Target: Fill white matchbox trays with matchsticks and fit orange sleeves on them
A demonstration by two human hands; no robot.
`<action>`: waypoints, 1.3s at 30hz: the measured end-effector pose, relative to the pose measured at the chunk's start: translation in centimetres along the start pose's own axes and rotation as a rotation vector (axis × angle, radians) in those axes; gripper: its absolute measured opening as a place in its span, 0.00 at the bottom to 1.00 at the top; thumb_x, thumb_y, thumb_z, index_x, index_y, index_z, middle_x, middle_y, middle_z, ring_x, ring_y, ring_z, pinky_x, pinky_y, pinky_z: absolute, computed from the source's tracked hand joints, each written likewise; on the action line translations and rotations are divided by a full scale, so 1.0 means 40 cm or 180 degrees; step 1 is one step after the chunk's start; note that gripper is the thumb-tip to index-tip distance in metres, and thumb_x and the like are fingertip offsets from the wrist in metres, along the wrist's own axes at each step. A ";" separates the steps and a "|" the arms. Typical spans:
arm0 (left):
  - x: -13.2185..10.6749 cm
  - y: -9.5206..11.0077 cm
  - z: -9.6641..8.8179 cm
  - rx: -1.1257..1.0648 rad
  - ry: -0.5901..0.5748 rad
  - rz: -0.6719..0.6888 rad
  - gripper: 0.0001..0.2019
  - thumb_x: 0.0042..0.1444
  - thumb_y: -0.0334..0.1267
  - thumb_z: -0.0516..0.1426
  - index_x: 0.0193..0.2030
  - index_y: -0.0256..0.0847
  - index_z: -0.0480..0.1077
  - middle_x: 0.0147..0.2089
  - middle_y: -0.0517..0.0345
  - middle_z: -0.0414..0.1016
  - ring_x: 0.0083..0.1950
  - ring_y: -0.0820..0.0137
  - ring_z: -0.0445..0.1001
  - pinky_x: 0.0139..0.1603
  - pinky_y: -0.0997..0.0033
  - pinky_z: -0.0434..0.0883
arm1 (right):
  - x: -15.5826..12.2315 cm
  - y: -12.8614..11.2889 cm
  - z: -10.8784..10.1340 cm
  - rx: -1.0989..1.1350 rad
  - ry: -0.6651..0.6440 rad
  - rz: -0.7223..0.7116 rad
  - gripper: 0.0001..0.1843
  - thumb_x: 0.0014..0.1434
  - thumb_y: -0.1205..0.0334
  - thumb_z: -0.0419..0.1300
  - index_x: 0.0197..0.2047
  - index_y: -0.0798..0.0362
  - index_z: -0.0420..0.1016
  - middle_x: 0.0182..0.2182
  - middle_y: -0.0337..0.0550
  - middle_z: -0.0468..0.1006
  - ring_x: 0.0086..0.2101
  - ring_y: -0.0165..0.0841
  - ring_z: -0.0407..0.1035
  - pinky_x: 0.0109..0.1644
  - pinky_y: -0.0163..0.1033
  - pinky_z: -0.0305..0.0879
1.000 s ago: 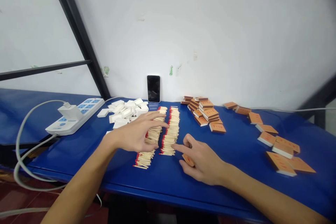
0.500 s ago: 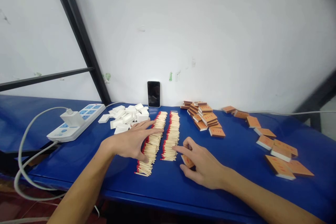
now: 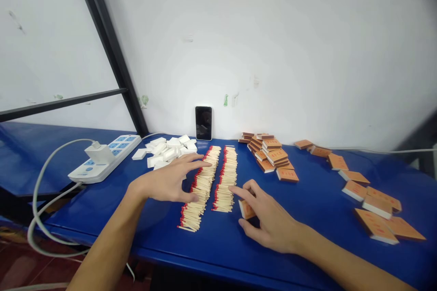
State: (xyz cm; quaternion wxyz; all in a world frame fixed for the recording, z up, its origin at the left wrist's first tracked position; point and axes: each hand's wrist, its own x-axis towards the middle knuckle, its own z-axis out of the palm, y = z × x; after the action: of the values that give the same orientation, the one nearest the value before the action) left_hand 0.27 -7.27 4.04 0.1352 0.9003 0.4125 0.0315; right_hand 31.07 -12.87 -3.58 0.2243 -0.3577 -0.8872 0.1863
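Observation:
Two long rows of red-tipped matches lie side by side: a left row (image 3: 200, 191) and a shorter right row (image 3: 227, 179). My left hand (image 3: 170, 179) is open over the left row, its thumb and fingers spread and holding nothing. At the near end of the right row, the index fingertip of my right hand (image 3: 271, 220) rests at the match sticks. The other fingers of that hand are curled round an orange matchbox (image 3: 248, 210), partly hidden under the palm; its white end shows between index finger and thumb.
White match trays (image 3: 167, 150) are heaped at the back left, beside a power strip (image 3: 105, 163) with a plugged-in charger. A phone (image 3: 204, 122) leans on the wall. Orange matchboxes are piled (image 3: 273, 154) behind my right hand, and more (image 3: 375, 207) trail along the right.
The view has shifted slightly, moving everything a little to the right. My left thumb has risen somewhat along the left row. My right hand keeps nearly the same pose with the matchbox.

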 end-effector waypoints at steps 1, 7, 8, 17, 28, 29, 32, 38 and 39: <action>0.002 0.001 -0.001 0.0018 0.0155 0.0064 0.40 0.55 0.50 0.65 0.72 0.48 0.57 0.77 0.44 0.49 0.76 0.45 0.50 0.73 0.42 0.55 | -0.001 0.000 0.001 0.0027 0.0002 -0.0003 0.38 0.59 0.68 0.60 0.69 0.44 0.54 0.49 0.47 0.62 0.44 0.38 0.67 0.51 0.48 0.70; 0.037 0.041 0.004 -0.0233 0.1479 0.0951 0.13 0.63 0.39 0.57 0.53 0.43 0.72 0.54 0.52 0.77 0.56 0.60 0.74 0.60 0.58 0.69 | -0.002 0.004 0.014 0.0168 0.0499 0.0166 0.32 0.52 0.78 0.56 0.59 0.50 0.59 0.51 0.49 0.62 0.42 0.36 0.67 0.48 0.44 0.71; 0.046 0.048 0.008 -0.0262 0.1612 0.0991 0.11 0.64 0.38 0.56 0.51 0.43 0.73 0.50 0.53 0.79 0.52 0.62 0.75 0.56 0.60 0.70 | 0.000 0.005 0.016 0.0145 0.0637 0.0132 0.30 0.52 0.79 0.55 0.57 0.51 0.60 0.50 0.49 0.63 0.43 0.37 0.67 0.48 0.45 0.71; 0.095 0.083 0.059 -0.0092 0.1340 0.0909 0.07 0.62 0.37 0.56 0.44 0.42 0.74 0.42 0.58 0.82 0.42 0.63 0.77 0.53 0.59 0.66 | 0.022 0.022 0.035 -0.0226 0.1454 -0.0226 0.26 0.63 0.75 0.55 0.62 0.44 0.66 0.56 0.47 0.75 0.53 0.45 0.66 0.57 0.56 0.68; 0.106 0.096 0.082 -0.0373 0.1576 0.0998 0.06 0.63 0.35 0.55 0.43 0.41 0.73 0.38 0.58 0.81 0.37 0.67 0.78 0.47 0.64 0.70 | 0.021 0.014 0.034 0.0569 0.1647 -0.0060 0.26 0.60 0.71 0.59 0.61 0.45 0.71 0.53 0.48 0.75 0.54 0.43 0.69 0.59 0.54 0.68; 0.104 0.101 0.082 -0.0398 0.1634 0.1048 0.07 0.63 0.35 0.55 0.44 0.40 0.73 0.38 0.56 0.81 0.38 0.67 0.78 0.46 0.65 0.71 | 0.022 0.010 0.031 0.0848 0.1586 0.0051 0.26 0.59 0.70 0.61 0.60 0.45 0.70 0.53 0.48 0.76 0.53 0.43 0.69 0.58 0.53 0.68; 0.100 0.112 0.084 -0.0400 0.1816 0.1273 0.09 0.63 0.34 0.55 0.48 0.39 0.73 0.42 0.53 0.81 0.42 0.65 0.78 0.45 0.65 0.73 | 0.027 0.002 0.023 0.2309 0.1203 0.0600 0.21 0.59 0.60 0.64 0.55 0.47 0.70 0.48 0.46 0.76 0.46 0.41 0.73 0.51 0.50 0.73; 0.101 0.114 0.089 -0.0275 0.1811 0.1368 0.12 0.63 0.32 0.55 0.53 0.40 0.72 0.48 0.50 0.80 0.48 0.62 0.77 0.50 0.61 0.73 | 0.039 0.003 0.020 0.4194 0.0724 0.1104 0.19 0.58 0.52 0.65 0.50 0.50 0.70 0.40 0.42 0.76 0.37 0.37 0.75 0.38 0.43 0.73; 0.102 0.116 0.090 -0.0279 0.1783 0.1397 0.12 0.63 0.32 0.55 0.53 0.40 0.72 0.48 0.51 0.80 0.48 0.62 0.77 0.51 0.61 0.73 | 0.039 0.003 0.020 0.4256 0.0693 0.1125 0.20 0.57 0.53 0.65 0.50 0.50 0.70 0.40 0.42 0.76 0.37 0.37 0.75 0.39 0.43 0.73</action>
State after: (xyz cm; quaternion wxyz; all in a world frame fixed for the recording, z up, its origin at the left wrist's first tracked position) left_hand 6.96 -7.87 1.60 0.0454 0.9172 0.2287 0.3230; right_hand 29.69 -11.80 -3.87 0.4502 -0.2985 -0.4832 0.6890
